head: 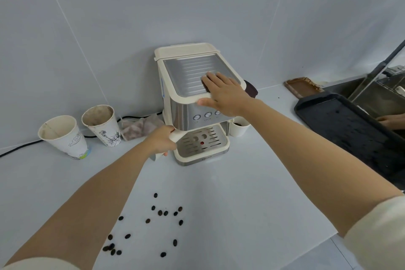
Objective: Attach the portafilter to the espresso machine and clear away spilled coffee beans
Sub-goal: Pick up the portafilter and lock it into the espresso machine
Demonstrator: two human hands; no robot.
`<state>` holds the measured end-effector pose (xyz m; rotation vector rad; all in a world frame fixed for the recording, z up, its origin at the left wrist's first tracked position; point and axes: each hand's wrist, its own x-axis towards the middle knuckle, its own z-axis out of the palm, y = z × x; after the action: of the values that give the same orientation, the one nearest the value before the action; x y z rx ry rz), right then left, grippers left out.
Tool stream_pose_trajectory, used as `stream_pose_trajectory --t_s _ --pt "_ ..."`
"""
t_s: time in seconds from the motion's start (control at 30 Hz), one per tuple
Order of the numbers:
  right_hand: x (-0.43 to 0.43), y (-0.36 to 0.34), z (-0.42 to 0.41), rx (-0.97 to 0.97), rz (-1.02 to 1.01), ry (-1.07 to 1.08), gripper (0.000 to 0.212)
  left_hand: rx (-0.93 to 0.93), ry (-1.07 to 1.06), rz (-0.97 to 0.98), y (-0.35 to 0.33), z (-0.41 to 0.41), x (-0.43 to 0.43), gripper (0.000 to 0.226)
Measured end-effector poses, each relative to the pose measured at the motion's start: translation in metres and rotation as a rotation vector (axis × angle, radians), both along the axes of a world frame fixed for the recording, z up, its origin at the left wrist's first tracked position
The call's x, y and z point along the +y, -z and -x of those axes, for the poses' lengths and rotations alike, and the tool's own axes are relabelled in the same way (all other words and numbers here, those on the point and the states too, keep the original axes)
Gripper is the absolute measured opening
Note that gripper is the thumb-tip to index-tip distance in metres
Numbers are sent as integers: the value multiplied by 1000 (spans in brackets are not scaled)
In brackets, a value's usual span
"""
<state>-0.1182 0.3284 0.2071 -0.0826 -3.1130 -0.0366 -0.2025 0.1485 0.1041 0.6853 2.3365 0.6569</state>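
A cream and steel espresso machine stands against the tiled wall. My left hand grips the cream handle of the portafilter, which runs in under the machine's front at its left side; the basket end is hidden under the machine. My right hand lies flat on the machine's top right corner, fingers spread on the ribbed steel plate, thumb over the front edge. Several dark coffee beans lie scattered on the white counter in front of the machine, between my forearms.
Two used paper cups stand left of the machine, a crumpled cloth and a black cable behind them. A small white cup sits at the machine's right. A black tray, a brown dish and a steel sink are at right.
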Motion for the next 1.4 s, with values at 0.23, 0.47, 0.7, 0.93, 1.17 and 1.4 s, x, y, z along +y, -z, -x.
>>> stream_pose_trajectory --t_s 0.23,0.47,0.7,0.93,1.17,1.4 --pt "-3 -2 -2 -14 -4 14 103 27 -34 -29 -2 -4 -1 37" --pt "-2 1 -1 5 0 1 74 100 -64 -17 -3 -25 5 43" --pt "-2 1 -1 4 11 7 73 179 -61 43 2 -30 6 45" --pt "0 4 1 12 7 4 75 205 -144 84 8 -53 19 47" --pt "3 6 3 32 9 -4 75 165 -297 37 3 -89 42 41" --pt "3 10 5 60 -19 -9 73 -71 -493 -163 3 -104 61 39"
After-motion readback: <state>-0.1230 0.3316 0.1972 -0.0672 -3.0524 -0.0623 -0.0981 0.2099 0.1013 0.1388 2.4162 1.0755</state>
